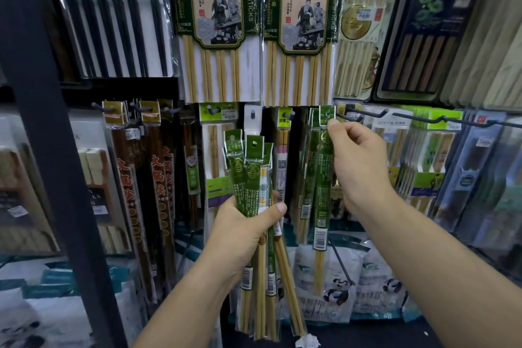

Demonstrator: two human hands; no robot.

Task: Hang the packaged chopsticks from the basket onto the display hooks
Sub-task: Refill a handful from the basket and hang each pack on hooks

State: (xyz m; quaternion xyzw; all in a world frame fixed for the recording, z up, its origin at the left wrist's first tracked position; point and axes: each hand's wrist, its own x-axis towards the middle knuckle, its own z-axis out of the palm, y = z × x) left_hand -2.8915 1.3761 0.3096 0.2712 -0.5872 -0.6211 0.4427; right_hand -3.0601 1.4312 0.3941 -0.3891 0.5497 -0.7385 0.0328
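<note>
My left hand [243,223] grips a bundle of several green-labelled chopstick packs [252,178], held upright at the centre of the display. My right hand [356,158] pinches the top of a single green chopstick pack [322,195] near its hang hole, which sits level with the tip of a dark display hook [350,117]. Behind this pack, a few matching green packs [308,167] hang. No basket is in view.
Large chopstick packs [217,25] hang on the upper row. Dark red-lettered packs [158,178] hang at the left, boxed sets [418,155] on long hooks at the right. A dark metal post [56,150] slants down the left. Panda-printed bags [336,291] lie below.
</note>
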